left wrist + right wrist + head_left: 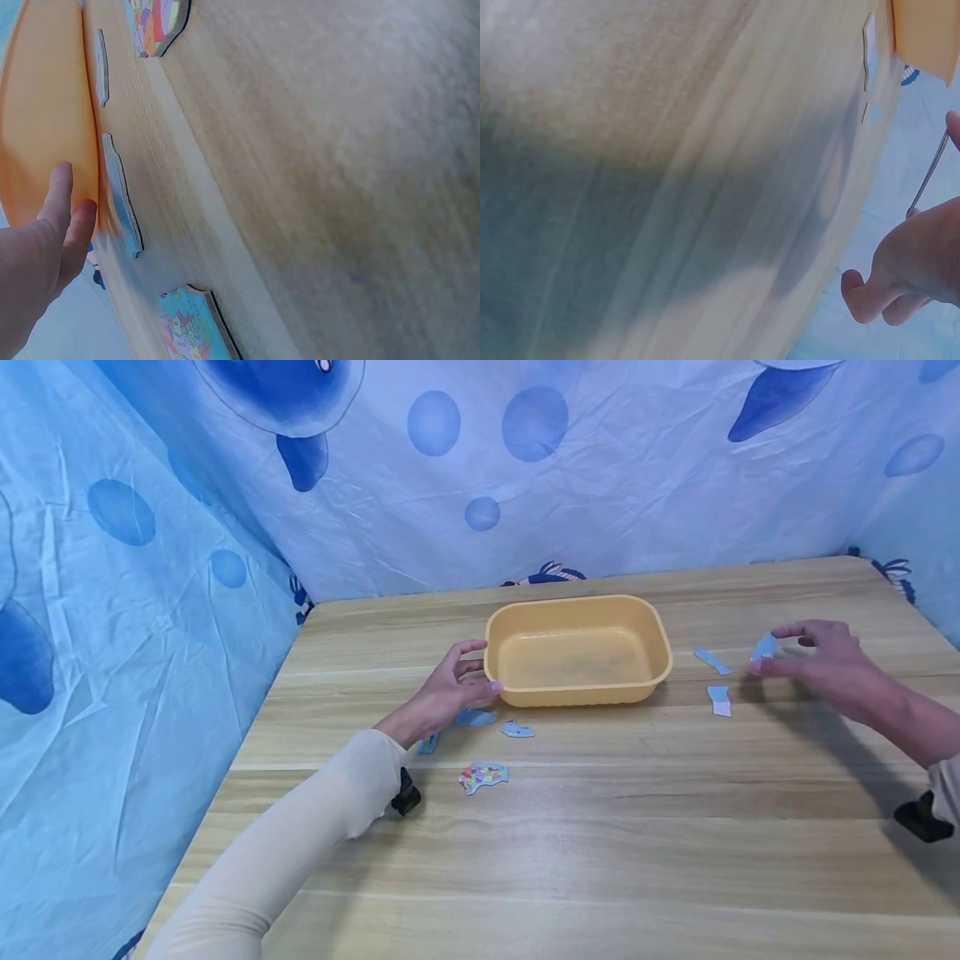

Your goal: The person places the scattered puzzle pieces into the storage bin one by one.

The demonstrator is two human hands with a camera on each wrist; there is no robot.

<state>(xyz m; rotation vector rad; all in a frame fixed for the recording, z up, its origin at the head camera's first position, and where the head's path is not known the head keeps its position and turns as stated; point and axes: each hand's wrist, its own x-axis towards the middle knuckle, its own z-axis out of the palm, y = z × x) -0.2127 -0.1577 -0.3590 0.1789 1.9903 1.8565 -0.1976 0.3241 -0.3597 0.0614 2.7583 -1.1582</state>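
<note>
A tan-yellow plastic basin (577, 695) sits on the wooden table. My left hand (452, 687) touches its left end, fingers extended along the side and thumb by the front corner. Lifted above the table at the right, a light blue puzzle piece (765, 647) is pinched between the thumb and fingers of my right hand (823, 653). In the right wrist view that piece shows edge-on as a thin line. Close by lie two more pieces, a narrow blue strip (712, 661) and a blue-and-pale one (719, 701).
Below the left hand lie several puzzle pieces: a blue one (475, 717), a small blue one (517, 729), a partly covered one (429, 743) and a multicoloured map-like one (483, 776). A blue printed cloth (480, 460) hangs behind the table's back edge and along the left.
</note>
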